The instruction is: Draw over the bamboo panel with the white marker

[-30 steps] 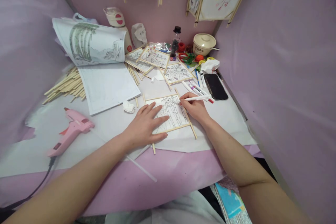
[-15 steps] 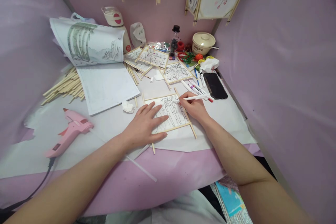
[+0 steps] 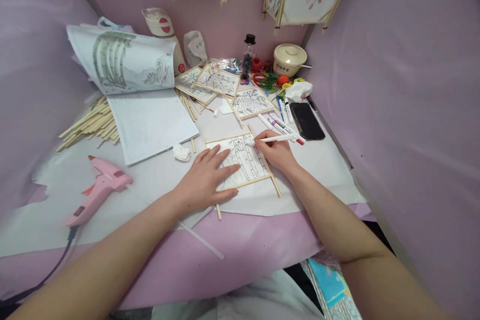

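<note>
Sheet point(image 3: 245, 164), flat, ink-lined; straight pale-stick frame point(image 3: 251, 181); slim white pen point(image 3: 277, 138).

To the right of my right hand point(image 3: 276, 152), below the phone point(image 3: 307, 121), a bare stretch of white table cover point(image 3: 323, 170) leaves my fingers room to slide sideways toward the purple wall point(image 3: 397, 110). Straight ahead, loose markers point(image 3: 284, 127) and overlapping framed pictures point(image 3: 252, 102) block a low pass, though the air above them is open. A crumpled tissue point(image 3: 182, 153) and the sketch pad point(image 3: 153, 122) hem in my left hand point(image 3: 204, 177), the pink glue gun point(image 3: 98, 187) lying farther out.
</note>
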`<state>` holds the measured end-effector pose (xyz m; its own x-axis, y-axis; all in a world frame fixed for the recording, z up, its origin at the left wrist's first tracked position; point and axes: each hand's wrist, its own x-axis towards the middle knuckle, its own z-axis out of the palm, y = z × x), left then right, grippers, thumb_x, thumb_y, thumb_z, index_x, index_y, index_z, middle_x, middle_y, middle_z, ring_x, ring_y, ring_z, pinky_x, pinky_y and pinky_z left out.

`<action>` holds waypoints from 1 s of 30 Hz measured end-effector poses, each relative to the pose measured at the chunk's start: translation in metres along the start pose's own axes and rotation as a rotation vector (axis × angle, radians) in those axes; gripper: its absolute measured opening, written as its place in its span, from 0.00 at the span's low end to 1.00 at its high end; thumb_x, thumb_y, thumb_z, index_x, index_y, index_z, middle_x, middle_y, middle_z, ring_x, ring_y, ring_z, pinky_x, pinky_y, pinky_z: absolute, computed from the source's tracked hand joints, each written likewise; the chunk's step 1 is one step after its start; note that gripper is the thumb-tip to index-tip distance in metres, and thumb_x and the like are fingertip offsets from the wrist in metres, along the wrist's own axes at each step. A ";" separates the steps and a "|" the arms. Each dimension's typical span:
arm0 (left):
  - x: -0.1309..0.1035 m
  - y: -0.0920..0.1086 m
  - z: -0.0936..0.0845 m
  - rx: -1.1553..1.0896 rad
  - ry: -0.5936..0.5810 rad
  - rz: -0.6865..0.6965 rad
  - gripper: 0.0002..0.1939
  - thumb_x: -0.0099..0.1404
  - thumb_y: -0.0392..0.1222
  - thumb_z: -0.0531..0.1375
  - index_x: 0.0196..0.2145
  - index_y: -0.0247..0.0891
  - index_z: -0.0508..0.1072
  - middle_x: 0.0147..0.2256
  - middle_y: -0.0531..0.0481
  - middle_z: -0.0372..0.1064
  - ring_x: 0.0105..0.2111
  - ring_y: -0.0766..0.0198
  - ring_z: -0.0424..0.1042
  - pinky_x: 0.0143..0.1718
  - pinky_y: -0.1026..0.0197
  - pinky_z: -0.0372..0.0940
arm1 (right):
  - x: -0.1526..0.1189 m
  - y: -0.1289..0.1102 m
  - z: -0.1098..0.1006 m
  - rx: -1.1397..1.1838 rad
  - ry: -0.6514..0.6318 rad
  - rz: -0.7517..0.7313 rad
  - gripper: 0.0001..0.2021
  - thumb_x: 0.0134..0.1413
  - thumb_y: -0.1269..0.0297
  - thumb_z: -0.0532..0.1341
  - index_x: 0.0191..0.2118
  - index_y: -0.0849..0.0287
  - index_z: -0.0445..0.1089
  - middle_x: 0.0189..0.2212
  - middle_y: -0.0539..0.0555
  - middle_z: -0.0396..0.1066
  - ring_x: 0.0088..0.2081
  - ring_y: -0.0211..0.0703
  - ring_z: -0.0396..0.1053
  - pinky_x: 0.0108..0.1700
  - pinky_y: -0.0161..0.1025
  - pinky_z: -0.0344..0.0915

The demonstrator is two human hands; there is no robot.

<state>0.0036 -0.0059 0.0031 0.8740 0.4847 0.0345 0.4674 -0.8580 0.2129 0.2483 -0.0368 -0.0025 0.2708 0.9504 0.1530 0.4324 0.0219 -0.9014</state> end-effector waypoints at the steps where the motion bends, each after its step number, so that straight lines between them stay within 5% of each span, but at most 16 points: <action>1: 0.000 0.000 0.000 -0.001 -0.001 0.001 0.31 0.64 0.62 0.56 0.61 0.49 0.66 0.66 0.40 0.50 0.67 0.36 0.44 0.62 0.35 0.46 | 0.000 0.000 0.000 -0.002 -0.001 0.003 0.04 0.50 0.64 0.60 0.29 0.56 0.72 0.26 0.48 0.71 0.30 0.40 0.66 0.34 0.38 0.60; 30: 0.000 -0.001 0.000 -0.018 0.001 0.003 0.31 0.64 0.63 0.56 0.61 0.49 0.66 0.66 0.40 0.50 0.66 0.35 0.44 0.63 0.34 0.45 | -0.001 0.001 0.000 -0.029 0.009 -0.005 0.04 0.50 0.64 0.59 0.29 0.56 0.71 0.26 0.48 0.71 0.29 0.40 0.66 0.34 0.38 0.61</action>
<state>0.0033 -0.0050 0.0025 0.8751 0.4825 0.0361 0.4625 -0.8561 0.2305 0.2486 -0.0376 -0.0038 0.2759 0.9476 0.1608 0.4583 0.0173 -0.8886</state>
